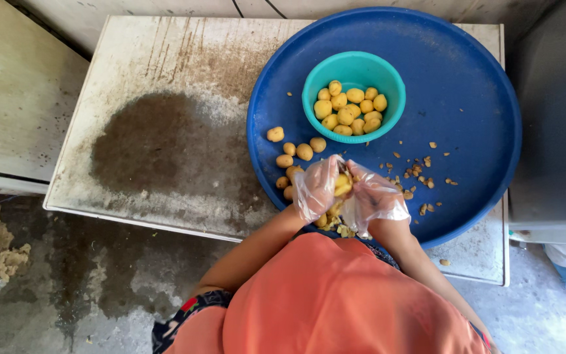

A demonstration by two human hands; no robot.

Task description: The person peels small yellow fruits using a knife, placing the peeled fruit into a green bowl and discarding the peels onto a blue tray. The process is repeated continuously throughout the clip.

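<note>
Both my hands wear thin clear plastic gloves and meet over the near edge of a big round blue tray [473,98]. My left hand [316,187] and my right hand [375,196] press together around a small yellow dough ball [342,184]. A teal bowl [388,75] on the tray holds several yellow balls [350,108]. More loose balls [299,152] lie in a curved row on the tray to the left of my hands. Yellow crumbs [417,172] are scattered to the right.
The tray rests on a worn, stained white table [158,131] with a dark wet patch at its left half. A grey appliance [558,111] stands at the right. The concrete floor [67,275] below is damp, with a lump of debris at left.
</note>
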